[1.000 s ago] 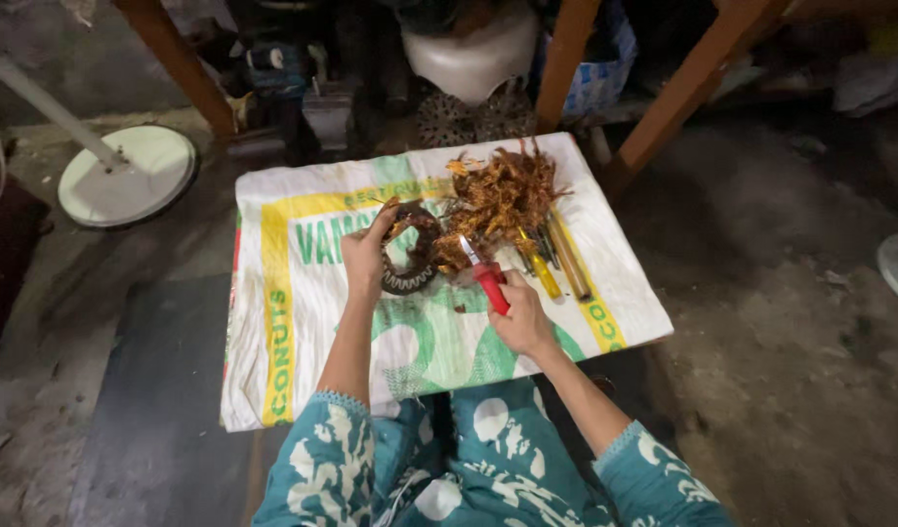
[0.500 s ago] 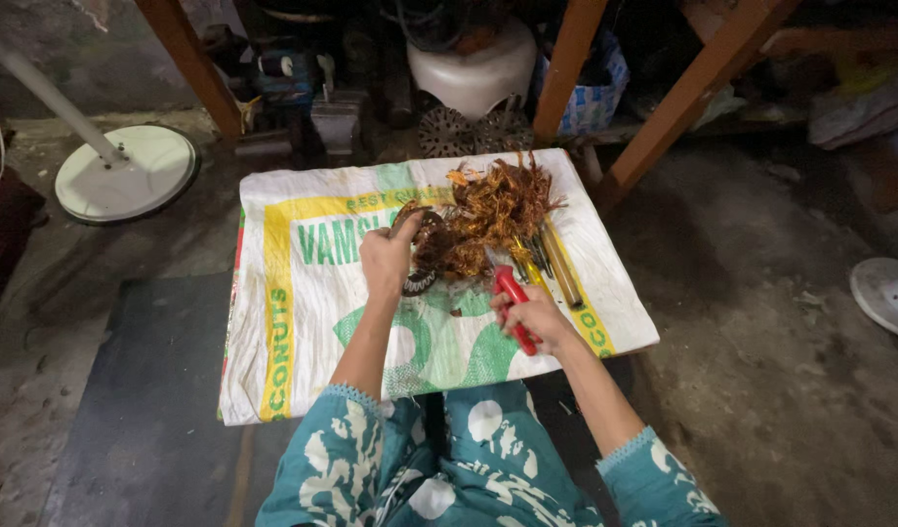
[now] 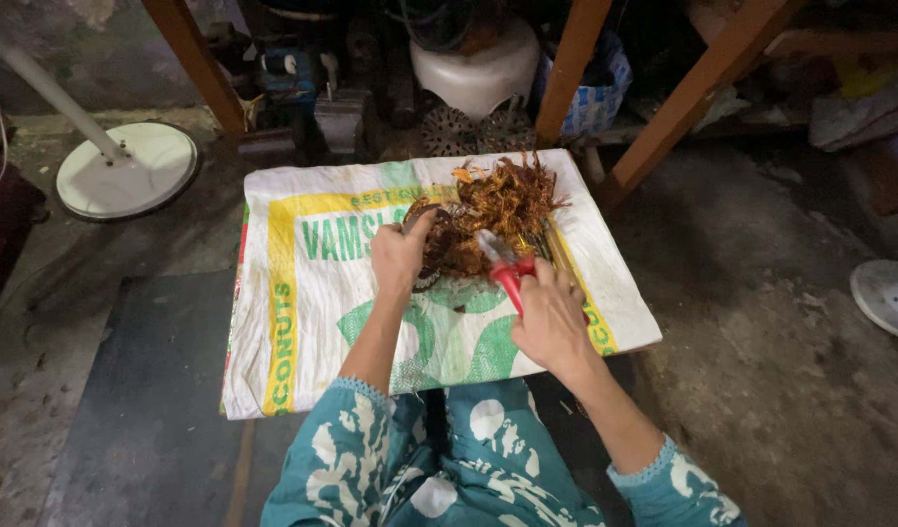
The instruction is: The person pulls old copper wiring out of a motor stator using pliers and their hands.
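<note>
A tangled pile of copper-coloured wire [image 3: 508,200] lies at the far side of a white woven sack [image 3: 312,322] spread on the floor. My left hand [image 3: 398,259] grips a dark ring-shaped winding core [image 3: 439,256] at the pile's near edge. My right hand [image 3: 551,322] holds red-handled pliers [image 3: 506,268], their metal jaws pointing into the wire just right of the core. Both sleeves are teal with white patterns.
Behind the sack stand slanted wooden legs [image 3: 678,107], a white rounded housing [image 3: 473,68], dark metal parts [image 3: 342,107] and a blue bag [image 3: 600,93]. A white round fan base with a pole [image 3: 127,171] sits at far left. A dark mat [image 3: 161,410] lies at near left.
The view has shifted closer to the sack. My right hand has brought the pliers forward from the sack's middle to the wire pile, while my left hand stays on the core.
</note>
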